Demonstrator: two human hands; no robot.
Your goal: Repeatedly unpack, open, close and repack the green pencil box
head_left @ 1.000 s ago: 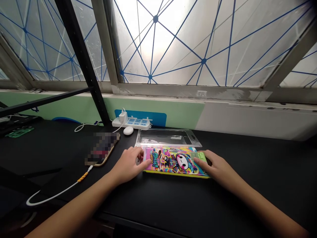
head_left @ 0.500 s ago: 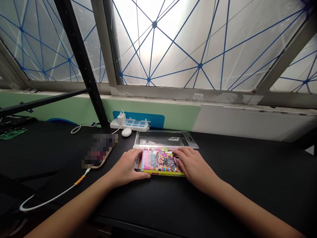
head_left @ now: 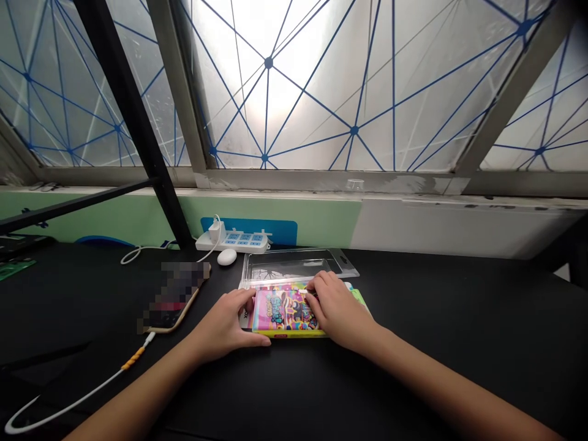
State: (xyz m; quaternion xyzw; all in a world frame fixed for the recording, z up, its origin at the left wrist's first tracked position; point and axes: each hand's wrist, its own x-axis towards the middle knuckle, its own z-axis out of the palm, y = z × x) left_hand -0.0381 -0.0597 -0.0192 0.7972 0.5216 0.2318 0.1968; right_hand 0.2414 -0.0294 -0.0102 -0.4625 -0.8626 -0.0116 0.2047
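Observation:
A brightly printed pink and yellow flat box lies on the black desk. My left hand grips its left end, thumb along the front edge and fingers curled over the top. My right hand lies flat across its right half, fingers pointing left and covering the picture there. Just behind the box lies a clear plastic lid, flat on the desk.
A phone with a white cable lies left of the box. A white power strip and a small white oval object sit by the wall. A black post rises at the left.
My right hand has slid left from the box's right end onto its middle, covering more of the picture. My left hand has stayed at the left end. The view has tilted a little.

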